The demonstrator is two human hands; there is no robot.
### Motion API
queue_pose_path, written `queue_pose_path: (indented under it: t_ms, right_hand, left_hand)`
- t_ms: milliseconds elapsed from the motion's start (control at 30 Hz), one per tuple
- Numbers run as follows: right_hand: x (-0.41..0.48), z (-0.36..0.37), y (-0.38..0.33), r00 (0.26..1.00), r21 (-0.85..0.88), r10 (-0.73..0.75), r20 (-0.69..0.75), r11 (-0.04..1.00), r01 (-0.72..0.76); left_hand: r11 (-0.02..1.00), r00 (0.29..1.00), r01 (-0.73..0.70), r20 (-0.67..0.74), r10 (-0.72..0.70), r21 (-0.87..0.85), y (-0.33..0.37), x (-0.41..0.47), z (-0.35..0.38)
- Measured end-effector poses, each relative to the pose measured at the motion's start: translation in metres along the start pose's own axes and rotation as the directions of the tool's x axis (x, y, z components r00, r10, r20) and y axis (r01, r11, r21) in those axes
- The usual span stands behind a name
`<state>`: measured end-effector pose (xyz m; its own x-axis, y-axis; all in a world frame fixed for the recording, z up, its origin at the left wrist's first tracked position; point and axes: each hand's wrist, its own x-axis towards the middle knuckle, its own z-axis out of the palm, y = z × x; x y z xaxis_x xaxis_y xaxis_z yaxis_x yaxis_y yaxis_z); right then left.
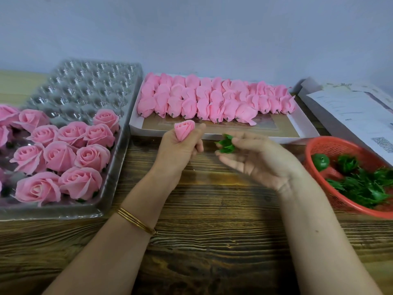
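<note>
My two bare forearms rise from the lower edge and angle inward, so the hands come close together in the middle. My left hand [180, 147] is held up, thumb side uppermost, with its fingers curled into a loose fist round a pink rosebud [184, 129], which stands out above my thumb and forefinger. My right hand [257, 160] sits just beside it with the wrist turned so the palm faces up and to the left. Its thumb and forefinger pinch a green calyx [225, 144], and its other fingers are loosely bent underneath. The hands are near each other but do not touch.
</note>
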<state>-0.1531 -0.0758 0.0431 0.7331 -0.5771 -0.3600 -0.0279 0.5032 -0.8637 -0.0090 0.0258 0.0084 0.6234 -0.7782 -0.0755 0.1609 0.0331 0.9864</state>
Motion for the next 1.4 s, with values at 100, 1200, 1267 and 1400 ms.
queue_pose_path:
  t_ms: [100, 1200, 1267, 1400]
  right_hand:
    - [0.004, 0.006, 0.010, 0.999, -0.109, 0.052, 0.001, 0.993, -0.052]
    - [0.016, 0.042, 0.046, 0.979, 0.037, -0.198, -0.059, 0.979, 0.200]
    - [0.016, 0.041, 0.047, 0.972, 0.011, -0.223, -0.067, 0.974, 0.225]
    - [0.016, 0.040, 0.047, 0.959, -0.063, -0.270, -0.092, 0.962, 0.265]
  left_hand:
    - [0.995, 0.999, 0.040, -0.018, -0.042, -0.091, 0.003, 0.001, 0.000]
    - [0.971, 0.987, 0.130, 0.115, -0.108, -0.201, 0.005, -0.003, 0.005]
    - [0.974, 0.984, 0.132, 0.139, -0.108, -0.181, 0.005, -0.003, 0.004]
    - [0.984, 0.982, 0.111, 0.171, -0.086, -0.140, 0.002, -0.003, 0.004]
